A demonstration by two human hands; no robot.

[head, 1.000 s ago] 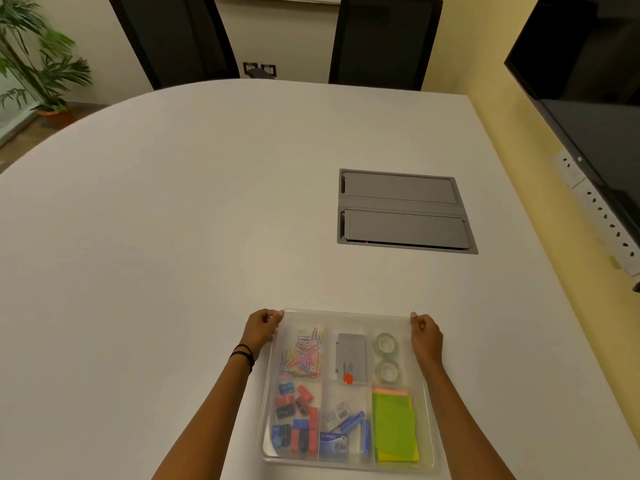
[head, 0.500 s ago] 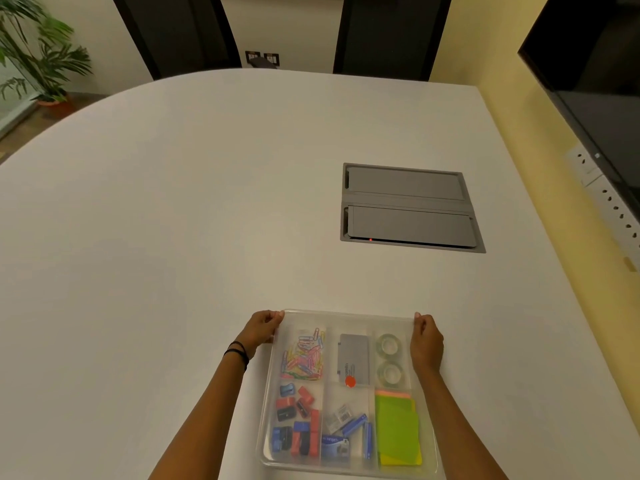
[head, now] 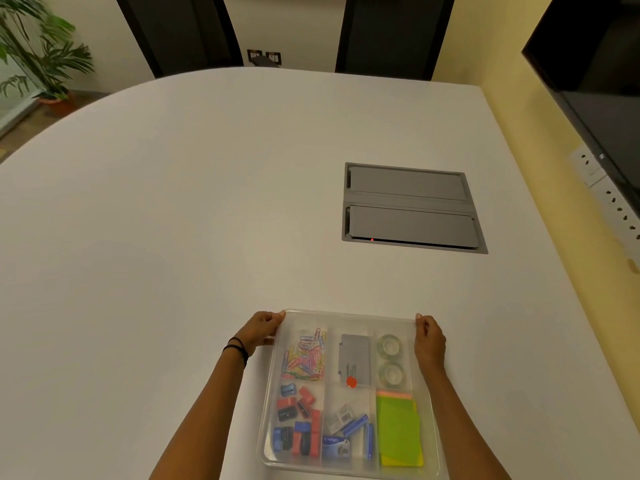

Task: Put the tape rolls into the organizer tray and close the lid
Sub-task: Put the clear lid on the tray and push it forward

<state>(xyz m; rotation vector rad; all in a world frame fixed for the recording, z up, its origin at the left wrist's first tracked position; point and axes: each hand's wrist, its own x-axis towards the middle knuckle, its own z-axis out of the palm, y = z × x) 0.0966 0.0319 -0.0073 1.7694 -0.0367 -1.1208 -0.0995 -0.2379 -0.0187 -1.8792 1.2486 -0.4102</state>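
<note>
A clear plastic organizer tray [head: 349, 315] lies on the white table near its front edge, with a translucent lid lying flat over it. Two clear tape rolls [head: 391, 358] sit one behind the other in the tray's far right compartment, seen through the lid. My left hand [head: 261, 329] grips the far left corner of the lid and tray. My right hand [head: 428, 341] holds the far right corner, fingers curled over the edge.
Other compartments hold coloured paper clips [head: 305, 355], a grey box [head: 355, 358], sharpeners and erasers [head: 298, 427], staple boxes [head: 348, 431] and green sticky notes [head: 398, 431]. A grey cable hatch [head: 412, 207] is set into the table [head: 173, 220] further back. A wall screen [head: 595, 74] hangs at right.
Both hands stay on the far corners of the tray. Only the view has shifted slightly; the tray and its contents have not moved.
</note>
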